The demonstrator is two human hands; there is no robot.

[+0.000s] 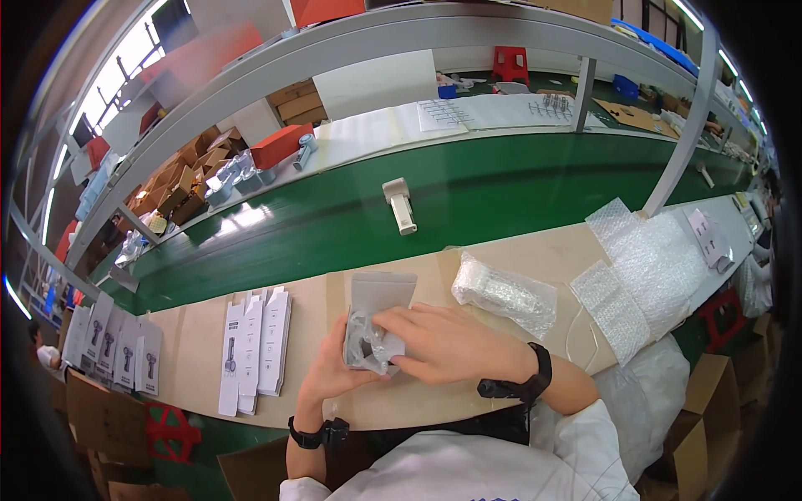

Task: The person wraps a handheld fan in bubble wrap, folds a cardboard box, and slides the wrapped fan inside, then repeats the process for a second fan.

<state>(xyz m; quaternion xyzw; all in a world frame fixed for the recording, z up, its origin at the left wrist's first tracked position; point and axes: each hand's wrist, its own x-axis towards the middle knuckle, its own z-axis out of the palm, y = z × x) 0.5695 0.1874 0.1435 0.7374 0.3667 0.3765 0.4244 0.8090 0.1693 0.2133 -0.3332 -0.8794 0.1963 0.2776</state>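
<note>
My left hand (326, 371) is closed around the left and near sides of a small open carton (383, 290), held just above the bench. Its pale lid flap stands up at the far side. Inside shows crumpled clear bubble wrap (361, 336), with something dark partly visible under it. From the right, my right hand (447, 344) reaches over the carton's mouth; its fingers press on the wrap and its thumb sits by the near right edge. To the right lies a white item in bubble wrap (501, 292). Each wrist wears a black band.
Flat printed white cartons (255, 351) lie left of my hands; more cartons (121, 355) stand at the bench's left end. Bubble wrap sheets (647, 263) cover the right side. Beyond the bench, a white handheld device (399, 206) rests on the green conveyor belt (501, 184), under a grey frame (451, 29).
</note>
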